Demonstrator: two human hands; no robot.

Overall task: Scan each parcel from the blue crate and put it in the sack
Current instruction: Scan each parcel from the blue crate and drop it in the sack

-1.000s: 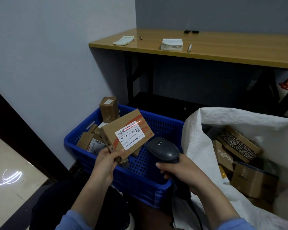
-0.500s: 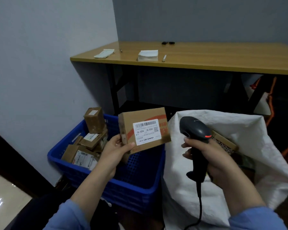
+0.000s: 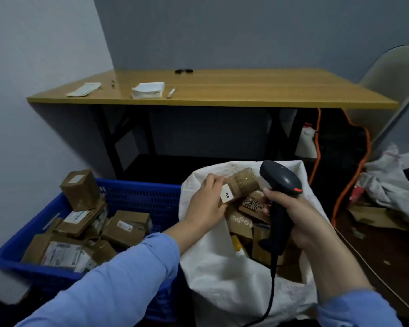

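- The white sack (image 3: 222,279) stands nearest the person with its mouth open, between two blue sleeves.
- The right hand (image 3: 302,220) is over the sack's right side. Its fingers are curled tightly round the handle of a black scanner (image 3: 281,182). The scanner's head rises near the sack's far rim and its cord hangs down the sack's front.
- The left hand (image 3: 206,204) reaches over the sack's left rim, thumb and fingers pinching a small brown parcel (image 3: 242,185) with a white label.
- That parcel is above the sack's mouth, just left of the scanner head and blurred.
- Inside the sack, below the held parcel, lie other cardboard boxes (image 3: 242,224).
- The blue crate (image 3: 139,192) sits just beside the sack's left side. It holds a heap of labelled packages (image 3: 125,228), with one box standing tilted at the corner far from the sack.
- To the right of the sack, an orange cable (image 3: 351,185) runs down to the floor.
- Beyond the sack stands a wooden table (image 3: 246,88) carrying a paper stack (image 3: 148,90) and a pen (image 3: 171,92).
- Beyond the sack to the right, at the table's end, is a pale chair (image 3: 392,74).
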